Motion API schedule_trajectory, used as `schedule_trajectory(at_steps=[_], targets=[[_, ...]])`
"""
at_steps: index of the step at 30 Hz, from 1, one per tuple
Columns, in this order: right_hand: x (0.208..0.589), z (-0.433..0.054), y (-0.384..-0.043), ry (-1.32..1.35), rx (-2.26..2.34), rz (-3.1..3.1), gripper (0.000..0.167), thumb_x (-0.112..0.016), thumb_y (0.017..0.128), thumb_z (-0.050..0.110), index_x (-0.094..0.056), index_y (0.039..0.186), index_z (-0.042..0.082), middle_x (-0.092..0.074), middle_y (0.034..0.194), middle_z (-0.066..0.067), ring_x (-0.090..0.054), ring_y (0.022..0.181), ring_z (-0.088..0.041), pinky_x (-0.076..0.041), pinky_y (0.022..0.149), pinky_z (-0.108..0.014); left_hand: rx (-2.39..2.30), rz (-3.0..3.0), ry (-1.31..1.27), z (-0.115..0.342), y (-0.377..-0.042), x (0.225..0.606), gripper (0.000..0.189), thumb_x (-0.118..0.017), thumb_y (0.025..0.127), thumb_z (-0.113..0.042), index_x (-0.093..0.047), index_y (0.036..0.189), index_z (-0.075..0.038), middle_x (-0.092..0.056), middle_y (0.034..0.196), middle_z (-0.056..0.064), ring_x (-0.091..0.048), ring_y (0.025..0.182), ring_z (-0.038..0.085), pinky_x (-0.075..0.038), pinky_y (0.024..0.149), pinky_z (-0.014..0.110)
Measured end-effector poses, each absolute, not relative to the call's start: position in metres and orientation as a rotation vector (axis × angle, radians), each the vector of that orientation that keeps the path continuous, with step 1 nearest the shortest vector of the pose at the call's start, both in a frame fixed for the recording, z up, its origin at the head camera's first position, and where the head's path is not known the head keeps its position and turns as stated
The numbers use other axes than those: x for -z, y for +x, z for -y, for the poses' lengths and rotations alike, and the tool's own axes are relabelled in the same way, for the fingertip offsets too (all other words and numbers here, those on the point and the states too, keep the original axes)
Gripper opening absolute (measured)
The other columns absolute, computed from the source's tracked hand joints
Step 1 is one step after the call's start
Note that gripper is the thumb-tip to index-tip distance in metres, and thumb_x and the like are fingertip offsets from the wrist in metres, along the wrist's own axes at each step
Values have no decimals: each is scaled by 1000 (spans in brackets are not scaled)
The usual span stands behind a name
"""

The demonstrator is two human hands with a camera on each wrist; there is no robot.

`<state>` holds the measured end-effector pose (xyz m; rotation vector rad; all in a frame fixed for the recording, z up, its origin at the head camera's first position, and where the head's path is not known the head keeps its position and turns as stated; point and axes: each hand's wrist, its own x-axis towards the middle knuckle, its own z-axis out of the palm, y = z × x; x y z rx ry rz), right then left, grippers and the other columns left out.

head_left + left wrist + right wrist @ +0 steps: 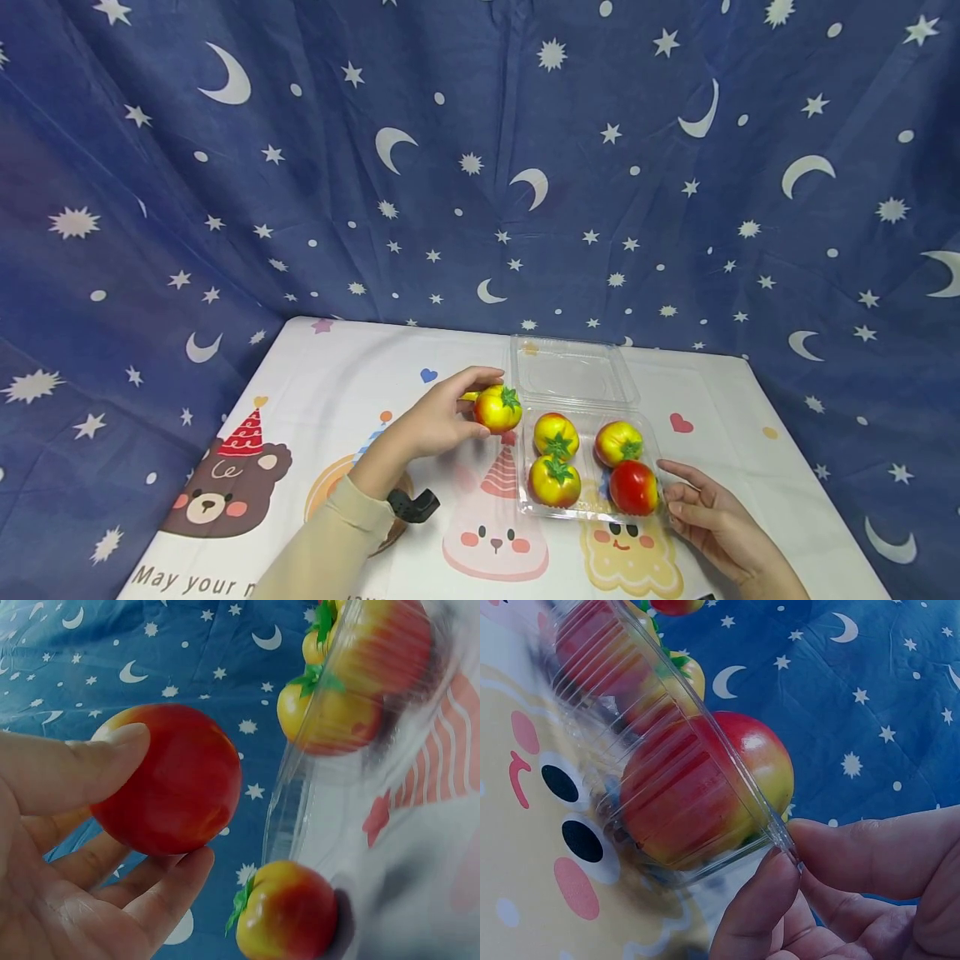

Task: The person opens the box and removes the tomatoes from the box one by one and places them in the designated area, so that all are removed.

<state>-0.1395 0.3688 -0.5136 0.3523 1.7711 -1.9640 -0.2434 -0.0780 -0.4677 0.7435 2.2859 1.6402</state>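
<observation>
My left hand (438, 415) grips a red-and-yellow tomato (498, 410) between thumb and fingers, just left of a clear plastic clamshell box (592, 515). In the left wrist view, the held tomato's smooth red side faces the camera. Beyond it, another tomato (289, 911) lies on the table outside the box; fingers mostly hide it in the head view. Inside the box sit two tomatoes on the left (555, 483) and two on the right (633, 487). My right hand (712, 518) pinches the box's rim (780, 836) near its right front corner.
The box's clear lid (573, 371) lies folded back toward the curtain. A white cloth with cartoon prints (225, 492) covers the table. Behind and beside it hangs a blue curtain (465, 233) with moons and stars.
</observation>
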Motion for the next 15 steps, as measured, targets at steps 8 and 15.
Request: schedule_trajectory(at_steps=[8,15], targets=[[513,-370,-139,335,1971,-1761,48,-60,106,2,-55,134,41,-68,104,7,-62,93,-11,-59,86,-18,-1606,-2344,741,90,-247,473,85,-83,84,9,-50,156,-23,-58,155,7,-56,142,27,-53,117,51],[513,-368,-140,346,1959,-1774,48,-61,106,3,-55,133,42,-68,104,7,-62,94,-12,-59,88,-19,-1562,-2365,743,95,-248,485,87,-88,82,5,-49,158,-17,-60,151,6,-57,139,27,-56,115,47]])
